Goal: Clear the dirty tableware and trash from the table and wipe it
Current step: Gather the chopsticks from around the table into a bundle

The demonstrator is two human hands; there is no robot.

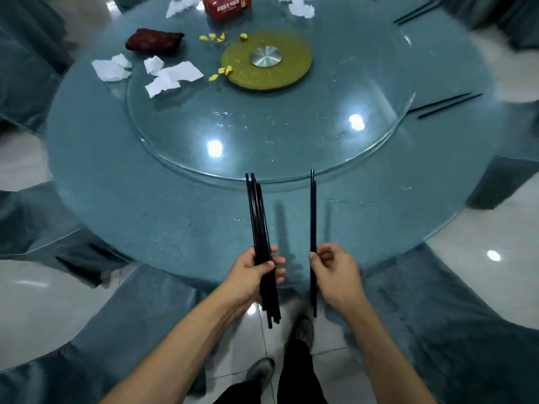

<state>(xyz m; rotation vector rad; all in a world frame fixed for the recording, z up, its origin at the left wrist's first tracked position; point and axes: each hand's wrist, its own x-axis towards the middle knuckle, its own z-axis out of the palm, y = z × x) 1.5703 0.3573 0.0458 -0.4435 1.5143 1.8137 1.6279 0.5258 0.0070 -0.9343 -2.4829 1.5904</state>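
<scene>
Left arm: bare forearm reaches up from the lower frame toward the near table edge, wrist about straight.
Left hand (253,272): fingers and thumb curled round a bundle (259,225) of black chopsticks, gripped low on the sticks; tips point away over the table, butt ends hang below the fist.
Right arm: forearm comes in from lower right, angled inward.
Right hand (332,268): thumb and fingertips pinch a pair (313,217) of black chopsticks, held nearly upright in the view; remaining fingers loosely curled behind.
Gap: bundle and pair are near each other but apart, roughly parallel, both over the near rim.
Table (122,182): round, teal, glass-topped, with a glass turntable (262,135) in the middle on a yellow-green disc (280,74) with a metal hub.
Trash, far left: crumpled white napkins (172,77); small yellow scraps (224,70) beside the disc.
Cloth (154,42): dark red, folded, far left beyond the napkins.
Box (226,5): red, at the far edge, more white paper on either side.
Loose chopsticks (446,104): black pair on the right rim; another pair at far right, blurred.
Floor: pale glossy tiles; the person's shoes and dark trousers visible below the hands.
</scene>
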